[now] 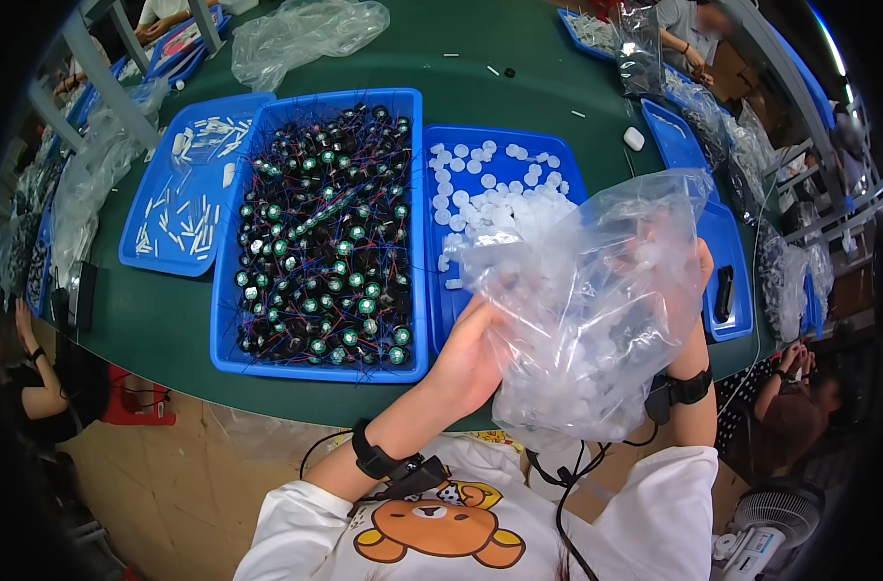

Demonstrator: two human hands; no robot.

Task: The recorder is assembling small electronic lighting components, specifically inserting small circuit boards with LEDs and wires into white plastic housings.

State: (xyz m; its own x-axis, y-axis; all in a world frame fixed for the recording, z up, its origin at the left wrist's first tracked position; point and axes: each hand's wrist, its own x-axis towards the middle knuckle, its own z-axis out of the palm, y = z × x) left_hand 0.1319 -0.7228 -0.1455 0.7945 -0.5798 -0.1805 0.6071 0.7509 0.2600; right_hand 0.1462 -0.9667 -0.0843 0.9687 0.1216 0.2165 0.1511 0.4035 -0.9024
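Observation:
A clear plastic bag [582, 329] hangs between my two hands, with many small translucent white caps in its lower part. My left hand [469, 363] is closed on the bag's left side, its fingertips partly hidden by the film. On the other side, my right hand [703, 263] grips the bag near its upper right edge; its fingers show blurred through the plastic. Behind the bag lies a blue tray [504, 134], with loose white caps [519, 208] piled in its middle and scattered toward its far left. The bag covers the tray's near right part.
Left of the cap tray stands a deep blue bin [316, 370] full of small round black-and-green parts with thin wires. A shallower tray [166, 254] holds white strips. Rightward, another blue tray [742, 320] contains a black object. Crumpled plastic [306, 39] lies at the back. Other people sit around the green table.

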